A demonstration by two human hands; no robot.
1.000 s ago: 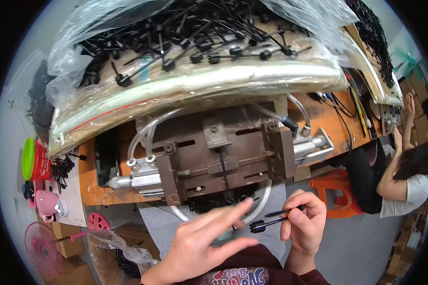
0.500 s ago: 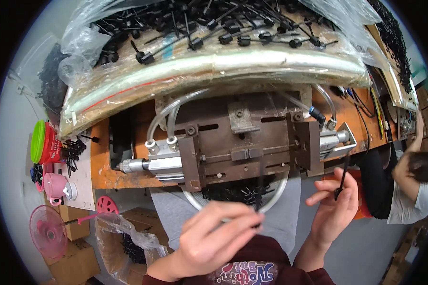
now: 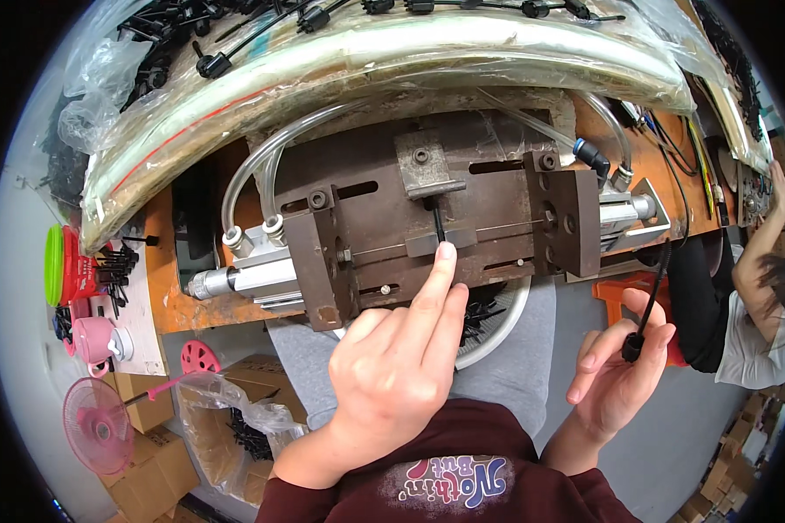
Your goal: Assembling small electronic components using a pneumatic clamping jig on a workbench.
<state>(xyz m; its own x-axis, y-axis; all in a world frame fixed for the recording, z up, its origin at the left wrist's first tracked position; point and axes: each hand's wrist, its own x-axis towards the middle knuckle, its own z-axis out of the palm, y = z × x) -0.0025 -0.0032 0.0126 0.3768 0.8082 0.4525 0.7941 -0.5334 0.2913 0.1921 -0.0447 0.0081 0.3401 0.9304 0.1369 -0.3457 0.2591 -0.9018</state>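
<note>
My left hand (image 3: 392,366) reaches over the brown metal fixture (image 3: 488,209), its index finger stretched out. That fingertip touches the near end of a black rod (image 3: 438,221), which lies across the small central block beneath the steel bracket (image 3: 423,166). The middle finger is extended beside it; my left thumb is hidden. At the right, my right hand (image 3: 619,375) holds a black rod with a ribbed knob (image 3: 633,347) between thumb and fingers, the stem pointing up and away. Below the fixture, a white-rimmed round container (image 3: 497,344) over my lap holds more black parts.
Clear hoses (image 3: 253,170) join silver cylinders on both sides of the fixture. Behind it, a plastic-covered padded edge (image 3: 366,65) borders piled black parts. At left are a pink fan (image 3: 100,427) and a plastic-lined carton (image 3: 222,436). Another person (image 3: 754,322) sits at right.
My left hand has moved up and away to the fixture, where a black rod now lies under its fingertip. The right hand still holds its part. The whole view has shifted.
</note>
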